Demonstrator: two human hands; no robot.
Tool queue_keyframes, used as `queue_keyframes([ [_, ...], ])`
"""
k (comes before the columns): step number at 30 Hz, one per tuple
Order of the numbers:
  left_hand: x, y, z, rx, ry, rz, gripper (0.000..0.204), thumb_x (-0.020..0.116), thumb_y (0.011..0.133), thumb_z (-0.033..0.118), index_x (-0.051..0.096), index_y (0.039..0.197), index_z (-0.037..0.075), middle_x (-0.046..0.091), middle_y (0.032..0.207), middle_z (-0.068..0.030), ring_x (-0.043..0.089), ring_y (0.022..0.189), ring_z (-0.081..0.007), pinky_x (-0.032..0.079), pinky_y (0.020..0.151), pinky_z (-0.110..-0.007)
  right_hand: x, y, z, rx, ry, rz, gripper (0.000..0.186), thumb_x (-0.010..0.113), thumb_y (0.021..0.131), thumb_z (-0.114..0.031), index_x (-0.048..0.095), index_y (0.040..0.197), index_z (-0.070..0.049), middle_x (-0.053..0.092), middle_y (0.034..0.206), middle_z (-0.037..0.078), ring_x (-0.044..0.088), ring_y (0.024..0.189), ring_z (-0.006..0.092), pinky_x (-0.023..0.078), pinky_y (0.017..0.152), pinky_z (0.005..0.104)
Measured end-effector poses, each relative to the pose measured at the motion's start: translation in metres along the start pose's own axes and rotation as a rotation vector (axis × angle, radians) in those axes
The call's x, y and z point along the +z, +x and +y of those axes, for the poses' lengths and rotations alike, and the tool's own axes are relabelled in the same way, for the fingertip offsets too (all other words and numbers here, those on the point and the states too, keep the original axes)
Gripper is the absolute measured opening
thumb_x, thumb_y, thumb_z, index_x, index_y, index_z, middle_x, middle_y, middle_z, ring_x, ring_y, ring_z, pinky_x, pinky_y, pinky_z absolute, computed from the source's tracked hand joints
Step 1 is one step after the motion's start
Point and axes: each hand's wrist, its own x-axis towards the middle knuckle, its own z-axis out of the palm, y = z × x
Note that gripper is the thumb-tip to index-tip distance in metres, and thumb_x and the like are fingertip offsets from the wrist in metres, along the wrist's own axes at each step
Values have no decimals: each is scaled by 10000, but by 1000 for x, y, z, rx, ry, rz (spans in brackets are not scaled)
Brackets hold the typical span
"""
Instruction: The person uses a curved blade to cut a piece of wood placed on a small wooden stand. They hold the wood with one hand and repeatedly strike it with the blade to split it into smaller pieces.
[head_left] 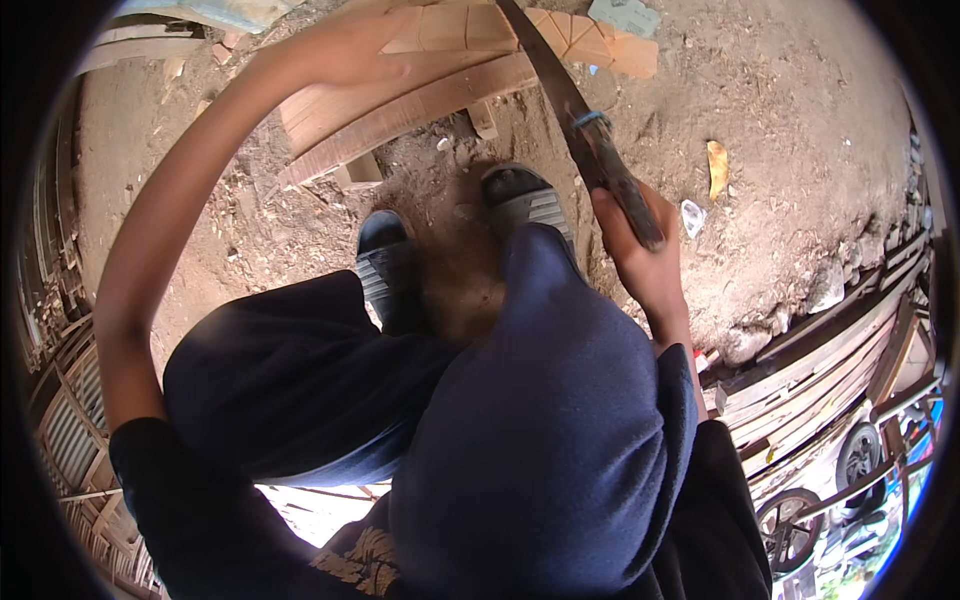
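Observation:
My right hand (645,245) is closed round the dark wooden handle of a machete (560,85). A blue band wraps the handle near the blade, which slants up to the left past the top edge of the view. My left hand (362,48) lies with thumb and fingers apart, slightly blurred, on a low wooden bench (420,108). Its fingertips reach the near end of a flat tan piece (455,28) marked with dark crossing lines; whether it is wood or something else I cannot tell. The blade crosses in front of this piece, and whether they touch is unclear.
My feet in dark striped sandals (388,262) rest on the dirt ground near the bench. To the right lie a yellowish scrap (717,170) and a whitish scrap (692,218). Stacked planks (800,390) and wheels (860,465) stand at the lower right.

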Motion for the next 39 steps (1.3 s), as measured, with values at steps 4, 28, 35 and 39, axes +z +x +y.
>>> queue_keyframes([
  [4, 42, 71, -9, 19, 211, 73, 793, 701, 724, 468, 433, 1235, -76, 459, 1195, -270, 480, 1096, -428, 393, 974, -471, -16, -30, 8, 91, 6, 42, 171, 596, 875, -145, 608, 873, 25, 553, 636, 64, 503, 584, 101, 402, 529, 288],
  [28, 77, 75, -15, 155, 198, 432, 771, 710, 670, 598, 578, 1027, -73, 569, 1062, -251, 571, 974, -407, 477, 862, -432, -24, -28, 22, 109, 85, 26, 154, 576, 869, -110, 621, 924, 26, 556, 659, 48, 500, 588, 97, 398, 537, 268],
  [35, 68, 79, -10, 92, 122, 213, 846, 703, 681, 586, 545, 1156, -96, 564, 1135, -260, 551, 1045, -412, 454, 914, -447, -2, 4, 19, 51, 87, 67, 182, 602, 878, -162, 586, 821, 11, 518, 625, 35, 470, 559, 92, 367, 508, 277],
  [39, 86, 71, -25, 192, 228, 450, 780, 701, 694, 570, 563, 1103, -79, 565, 1098, -261, 545, 1048, -412, 448, 923, -447, -5, -14, 13, 84, 79, 55, 185, 593, 884, -162, 589, 831, 15, 515, 625, 31, 463, 568, 88, 368, 516, 273],
])
